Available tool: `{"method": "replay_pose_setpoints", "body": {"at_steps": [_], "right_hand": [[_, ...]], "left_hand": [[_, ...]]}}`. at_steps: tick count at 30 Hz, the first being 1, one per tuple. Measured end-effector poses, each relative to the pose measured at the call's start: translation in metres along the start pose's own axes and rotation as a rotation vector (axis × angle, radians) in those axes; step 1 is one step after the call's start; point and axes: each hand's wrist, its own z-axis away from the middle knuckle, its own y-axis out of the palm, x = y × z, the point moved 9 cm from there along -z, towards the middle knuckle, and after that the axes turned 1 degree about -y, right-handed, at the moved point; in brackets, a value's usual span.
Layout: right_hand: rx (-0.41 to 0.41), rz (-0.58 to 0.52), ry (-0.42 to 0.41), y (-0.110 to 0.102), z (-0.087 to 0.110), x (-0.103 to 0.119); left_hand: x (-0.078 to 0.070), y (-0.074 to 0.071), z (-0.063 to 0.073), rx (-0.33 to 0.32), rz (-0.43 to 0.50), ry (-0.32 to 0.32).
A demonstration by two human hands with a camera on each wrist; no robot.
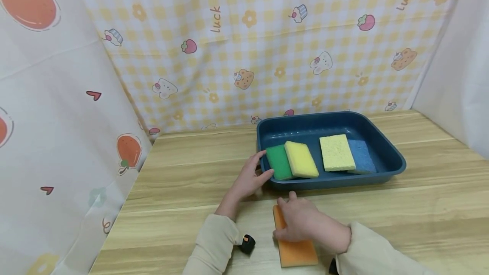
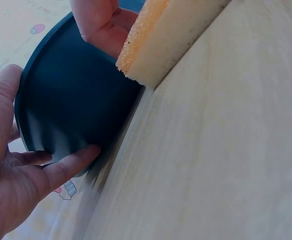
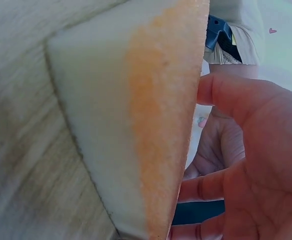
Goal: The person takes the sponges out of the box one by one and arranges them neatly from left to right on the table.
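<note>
Head view: the orange sponge (image 1: 299, 256) is lying flat on the tabletop (image 1: 172, 190), orange face up, near the tray (image 1: 324, 183) but apart from it. The right hand (image 1: 302, 220) is resting over the sponge, thumb and fingers spread on it; whether they are gripping, I cannot tell. A little farther off, the left hand (image 1: 248, 179) is touching the tray's near left corner, fingers spread rather than curled. Getting hold of the orange sponge while steadying the tray seems to be the step in hand; the next move is probably calling for a firm pinch on the sponge's edges. Inside the tray, a yellow sponge (image 1: 302, 159) is overlapping a green sponge (image 1: 277, 164), and a pale yellow sponge (image 1: 337, 152) is partly covering a blue sponge (image 1: 362, 158). Behind, a checked cloth (image 1: 214, 67) is hanging.
</note>
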Motion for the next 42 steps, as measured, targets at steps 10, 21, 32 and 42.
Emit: {"method": "replay_pose_setpoints", "body": {"at_steps": [10,21,32,42], "right_hand": [[-0.048,-0.089,0.025,-0.013,0.005,-0.003],[-0.198,-0.016,-0.06,-0.066,0.017,-0.009],[-0.223,-0.067,-0.095,-0.111,-0.006,-0.028],[-0.133,-0.033,-0.031,-0.118,-0.045,-0.055]], "left_hand": [[0.0,0.0,0.0,0.0,0.014,0.007],[-0.001,-0.001,0.001,0.002,0.013,0.008],[-0.001,-0.001,0.001,0.004,0.028,0.025],[-0.001,-0.001,0.001,0.01,0.036,0.005]]}}
